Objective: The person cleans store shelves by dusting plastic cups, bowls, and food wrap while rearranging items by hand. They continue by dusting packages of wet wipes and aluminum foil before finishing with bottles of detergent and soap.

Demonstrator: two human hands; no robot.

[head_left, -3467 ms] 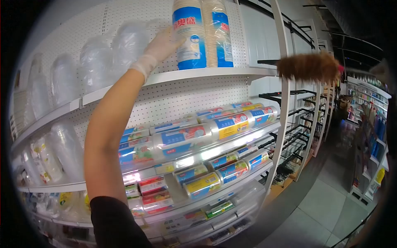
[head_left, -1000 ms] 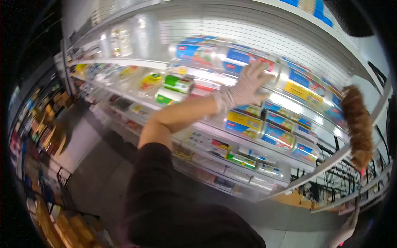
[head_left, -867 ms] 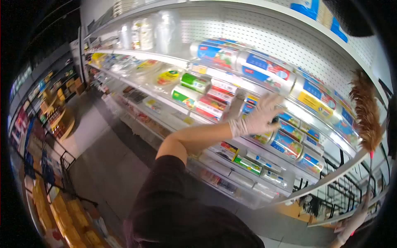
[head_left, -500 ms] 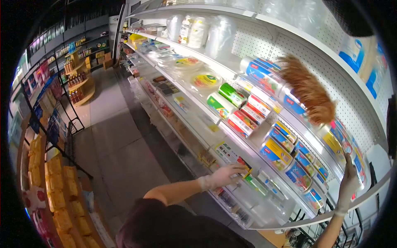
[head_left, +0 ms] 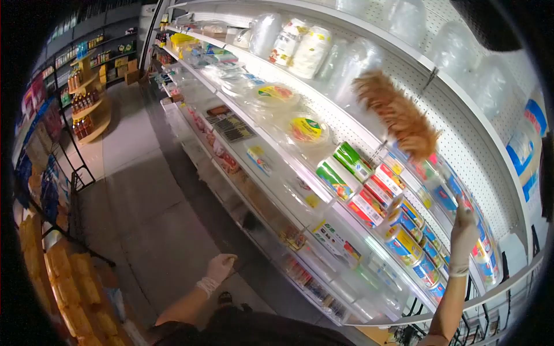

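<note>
My right hand (head_left: 464, 233), in a pale glove, is raised before the right part of the shelving. It is closed round the handle of a brown feather duster (head_left: 398, 118). The duster's fluffy head lies over the upper shelf, near the clear plastic-wrapped packs (head_left: 355, 72); its handle is mostly hidden. Gloved too, my left hand (head_left: 221, 268) is low over the aisle floor, apart from the shelves, its fingers curled together with nothing visible in them. Between the hands are red and white boxes (head_left: 375, 199), green-and-white rolls (head_left: 340, 173) and blue-and-yellow cylindrical packs (head_left: 407, 245).
White shelving (head_left: 277, 155) runs along my right, with a curved rail (head_left: 490, 303) at its near end. Yellow packs (head_left: 69, 288) are stacked on the left. A round wooden bottle stand (head_left: 89, 109) stands farther down the grey aisle floor (head_left: 144, 190).
My left hand has left the lower shelf and moved left and down over the floor. My right hand and the duster have shifted left in view, while the camera has turned slightly.
</note>
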